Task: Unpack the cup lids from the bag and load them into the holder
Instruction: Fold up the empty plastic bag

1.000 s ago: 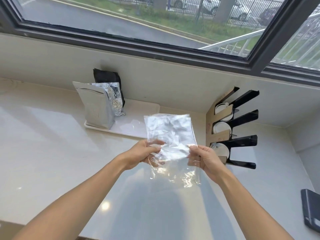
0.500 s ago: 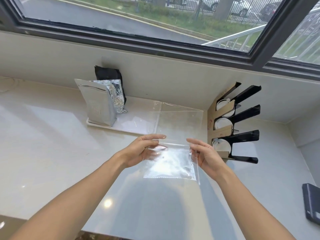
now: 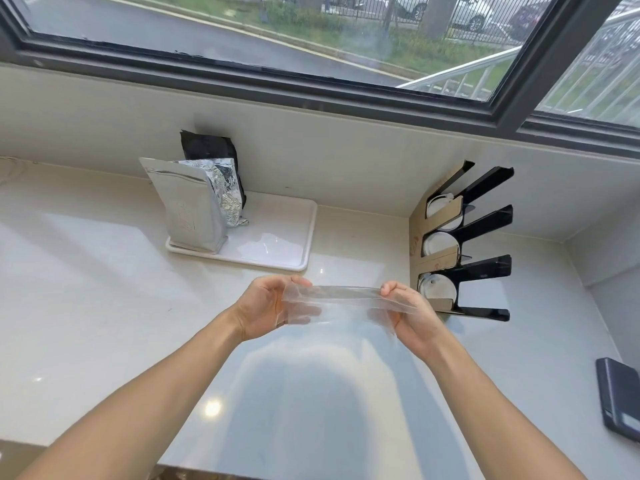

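Two hands hold the clear bag (image 3: 341,301) above the countertop (image 3: 86,306): my left hand (image 3: 266,311) grips its left end with curled fingers, and my right hand (image 3: 410,315) pinches its right end. I hold the bag stretched out nearly flat, seen almost edge-on, with its long axis running left to right between my hands; it looks flat and see-through, with no lids visible inside. My hands are apart from each other, joined only by the film. Bare counter lies below and in front of me, and to the left as far as the wall. Behind the bag, the white tray (image 3: 304,237) sits against the back wall, near but not touching the bag; a silver pouch (image 3: 187,206), a crumpled foil pack (image 3: 227,192) and a black pouch (image 3: 207,147) stand at its left end, leaving its right part bare. Just beside my right hand, the lid holder (image 3: 485,221) stands in the corner, its black dividers pointing right and its cardboard face toward me. White cup lids (image 3: 438,245) sit on edge in its three slots. Near the counter's right edge lies a dark flat device (image 3: 620,396), well apart from my hands.
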